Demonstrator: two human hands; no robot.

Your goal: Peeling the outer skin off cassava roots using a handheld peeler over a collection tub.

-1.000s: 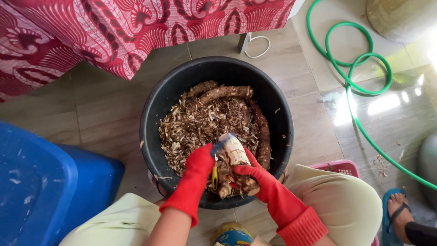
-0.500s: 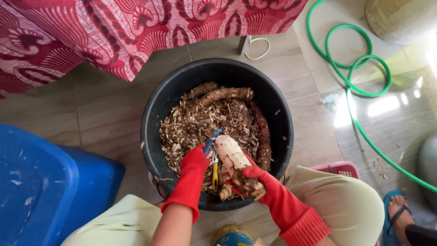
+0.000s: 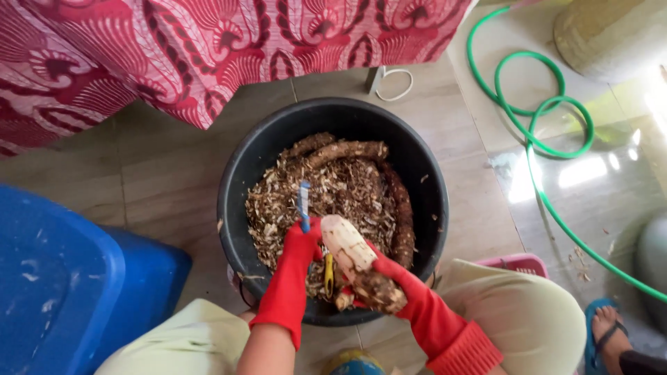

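Tiled floor (image 3: 174, 187) carries a black tub (image 3: 240, 173) holding peelings and unpeeled brown roots (image 3: 347, 148). A red patterned cloth (image 3: 208, 48) hangs at the far side; a blue bin (image 3: 62, 278) stands left, a green hose (image 3: 535, 118) right. Over the tub's near rim, the right hand (image 3: 396, 285), red-gloved, is closed around the brown end of a half-peeled root (image 3: 351, 257). Its long axis runs from near right to far left, pale peeled tip pointing far left. The left hand (image 3: 302, 246), also gloved, grips a blue-handled peeler (image 3: 303, 205) just left of that tip, blade end hidden, handle pointing far. The left hand is nearer the peeled end.
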